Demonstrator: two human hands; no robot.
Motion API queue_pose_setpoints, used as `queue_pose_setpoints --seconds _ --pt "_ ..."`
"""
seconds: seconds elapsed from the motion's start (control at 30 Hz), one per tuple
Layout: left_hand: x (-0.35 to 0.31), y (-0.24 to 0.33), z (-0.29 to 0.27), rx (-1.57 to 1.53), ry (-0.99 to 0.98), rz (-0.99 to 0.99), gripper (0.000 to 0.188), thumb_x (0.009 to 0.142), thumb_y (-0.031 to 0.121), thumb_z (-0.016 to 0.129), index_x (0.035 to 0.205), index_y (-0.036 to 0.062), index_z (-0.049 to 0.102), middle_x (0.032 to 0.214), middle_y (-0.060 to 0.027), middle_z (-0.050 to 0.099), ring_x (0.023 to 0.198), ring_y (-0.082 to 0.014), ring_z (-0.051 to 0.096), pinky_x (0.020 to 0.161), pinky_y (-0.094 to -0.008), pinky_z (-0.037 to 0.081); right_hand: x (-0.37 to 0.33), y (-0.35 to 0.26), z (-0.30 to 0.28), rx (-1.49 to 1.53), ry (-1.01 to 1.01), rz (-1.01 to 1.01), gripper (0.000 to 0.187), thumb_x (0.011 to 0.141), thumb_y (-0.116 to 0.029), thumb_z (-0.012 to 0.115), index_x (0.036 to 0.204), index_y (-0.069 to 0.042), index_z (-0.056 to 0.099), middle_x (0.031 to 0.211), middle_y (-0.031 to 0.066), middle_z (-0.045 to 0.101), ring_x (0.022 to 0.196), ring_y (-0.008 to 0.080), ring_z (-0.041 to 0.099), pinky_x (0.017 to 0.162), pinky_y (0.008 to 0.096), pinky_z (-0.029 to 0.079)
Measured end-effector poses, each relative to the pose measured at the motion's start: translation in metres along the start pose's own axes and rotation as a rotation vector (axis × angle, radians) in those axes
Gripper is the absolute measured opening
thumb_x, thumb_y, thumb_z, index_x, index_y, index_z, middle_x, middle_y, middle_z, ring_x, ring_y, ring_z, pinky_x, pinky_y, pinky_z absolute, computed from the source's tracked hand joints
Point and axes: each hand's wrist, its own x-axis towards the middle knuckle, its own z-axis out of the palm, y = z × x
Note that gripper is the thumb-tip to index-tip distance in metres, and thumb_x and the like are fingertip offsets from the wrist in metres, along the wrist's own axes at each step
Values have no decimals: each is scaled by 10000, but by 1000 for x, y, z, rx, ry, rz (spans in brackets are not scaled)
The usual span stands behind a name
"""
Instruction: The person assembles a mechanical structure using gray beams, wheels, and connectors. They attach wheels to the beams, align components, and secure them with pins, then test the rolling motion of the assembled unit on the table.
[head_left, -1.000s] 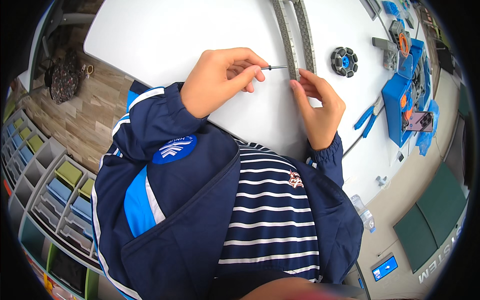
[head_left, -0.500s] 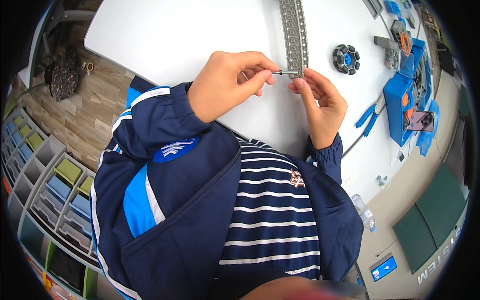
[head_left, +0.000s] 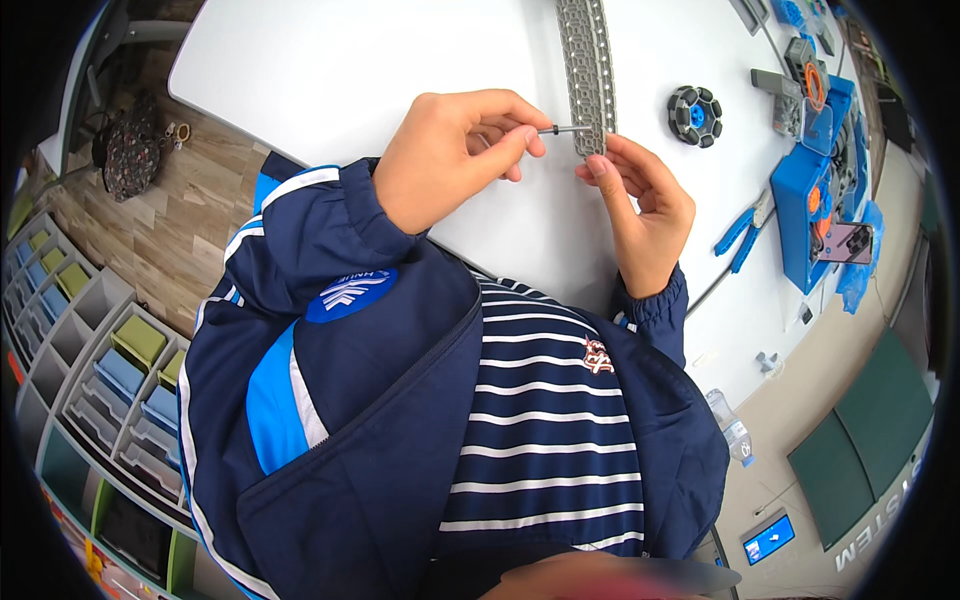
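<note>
The long grey perforated strip [head_left: 583,60] has been turned: a second ago two narrow edges were shown side by side, whereas now its broad patterned face is presented upward, with a row of pale holes along the right edge. The thin metal shaft [head_left: 572,129] with a dark collar, previously pointed at the strip's side and then close to its near end, has been shifted slightly farther up, so that its tip is now seen across the face, a little above that end. By this the two parts appear to be brought into line, though whether a hole has been entered cannot be made out. The shaft is pinched between thumb and forefinger of the left hand [head_left: 440,160], the other fingers being curled beneath. The near end of the strip is pinched by the fingers of the right hand [head_left: 655,220], above the white desk [head_left: 350,60]. To the right, the black roller wheel with a blue hub [head_left: 695,116] and the blue-handled pliers [head_left: 734,230] are left lying, untouched, with the blue bin [head_left: 796,225] beyond.
</note>
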Motion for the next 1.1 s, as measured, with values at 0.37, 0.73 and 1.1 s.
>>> queue_pose_setpoints --seconds 0.37,0.73,1.1 --pt "4 1 -3 -6 47 2 226 1013 90 590 1181 -21 692 970 -110 739 751 -114 648 730 -250 547 1 1 -1 -14 -2 8 247 895 30 731 1133 77 686 944 144 747 874 196 753 798 278 588" --pt "12 1 -3 -16 85 -5 228 1014 89 591 1186 -26 686 979 -113 745 756 -113 648 730 -251 547 4 1 -2 -25 -8 11 253 888 10 746 1131 60 697 949 127 748 853 169 740 785 271 582" --pt "9 4 -2 77 124 6 216 1021 67 581 1185 -49 661 997 -118 733 785 -121 647 736 -251 535 3 5 -6 -21 -13 -94 256 865 -8 767 1111 39 715 950 130 743 858 161 728 789 281 582"
